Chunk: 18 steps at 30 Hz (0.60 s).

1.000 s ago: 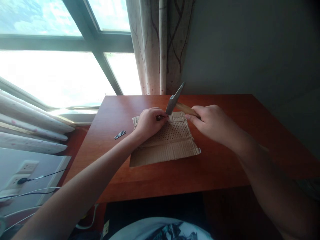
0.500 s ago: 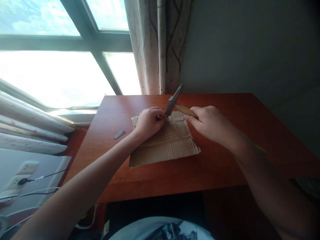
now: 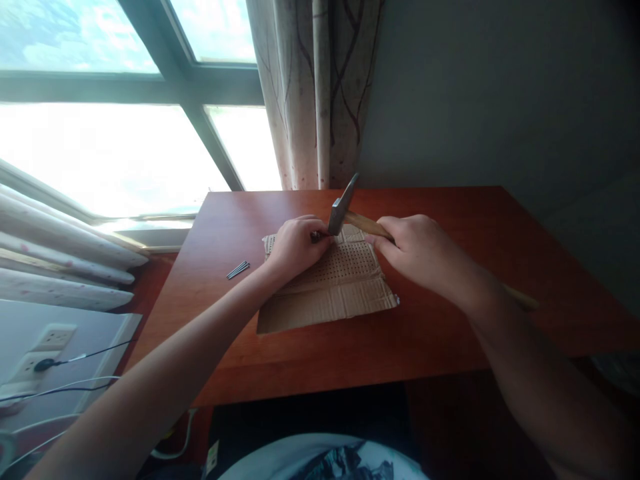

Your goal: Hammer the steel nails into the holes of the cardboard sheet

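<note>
My right hand (image 3: 413, 243) is closed around the wooden handle of a hammer (image 3: 369, 225). The hammer's metal head is just beside the fingertips of my left hand (image 3: 301, 243), above a sheet of corrugated cardboard (image 3: 330, 310). Rows of small holes cover the middle of the cardboard. My left hand rests over its far left part, thumb and forefinger pinched together; what they hold is too small and hidden to make out. Several thin metal nails (image 3: 237, 270) lie in a bundle on the table, left of the cardboard.
The reddish-brown wooden table (image 3: 450, 340) stands by a window and a curtain (image 3: 300, 93). Partly behind my right forearm lies a wooden stick-like thing (image 3: 523, 298). At the lower left, a wall socket (image 3: 43, 363) has a plug and cables.
The hammer and my right hand have shifted slightly left, bringing the head a bit closer to my left fingertips. The stick-like thing behind my right forearm shows more. My left hand stays put.
</note>
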Available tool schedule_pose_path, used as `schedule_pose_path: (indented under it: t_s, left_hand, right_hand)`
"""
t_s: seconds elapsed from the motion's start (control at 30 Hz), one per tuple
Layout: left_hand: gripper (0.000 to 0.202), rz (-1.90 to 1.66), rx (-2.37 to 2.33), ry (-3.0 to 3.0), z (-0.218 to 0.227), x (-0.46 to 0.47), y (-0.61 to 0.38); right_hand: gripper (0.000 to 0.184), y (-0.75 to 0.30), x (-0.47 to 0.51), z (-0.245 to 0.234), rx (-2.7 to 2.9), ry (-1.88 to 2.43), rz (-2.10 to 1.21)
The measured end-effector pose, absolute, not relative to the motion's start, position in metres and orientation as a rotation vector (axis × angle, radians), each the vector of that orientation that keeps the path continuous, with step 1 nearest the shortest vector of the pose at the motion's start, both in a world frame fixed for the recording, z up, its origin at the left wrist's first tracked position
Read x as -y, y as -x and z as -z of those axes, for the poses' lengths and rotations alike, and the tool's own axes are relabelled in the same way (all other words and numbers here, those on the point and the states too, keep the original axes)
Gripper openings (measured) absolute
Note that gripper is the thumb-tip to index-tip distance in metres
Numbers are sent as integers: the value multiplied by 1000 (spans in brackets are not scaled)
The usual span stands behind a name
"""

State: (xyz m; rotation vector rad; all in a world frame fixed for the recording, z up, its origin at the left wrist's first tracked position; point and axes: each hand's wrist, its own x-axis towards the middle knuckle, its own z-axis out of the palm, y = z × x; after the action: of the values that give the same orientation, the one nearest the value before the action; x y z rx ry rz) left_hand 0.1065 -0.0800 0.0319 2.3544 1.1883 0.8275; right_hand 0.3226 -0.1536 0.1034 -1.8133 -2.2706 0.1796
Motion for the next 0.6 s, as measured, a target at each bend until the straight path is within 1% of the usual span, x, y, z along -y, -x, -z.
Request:
schedule_pose_path:
  t_s: [0.17,0.33,0.4,0.5,0.6]
  left_hand:
    - [15,-711,-1192,-2437,-37,83,-104]
    - [37,-588,-1250,-2629,-44,97,-96]
    - [38,-565,-1245,-2695,-46,106,-92]
    - [33,-524,-1233,-2763,-49,122,-89]
    - [35,-509,-1268,-2795,-50,137,-89]
  right_hand:
    - [28,-325,154,-104,2250,1816,-199]
    - [30,-328,155,-102,2227,1834,-200]
    - [30,-330,156,-101,2214,1837,-200]
    - [30,-331,156,-100,2208,1836,-190]
    - [29,-331,157,-99,2213,1826,-196]
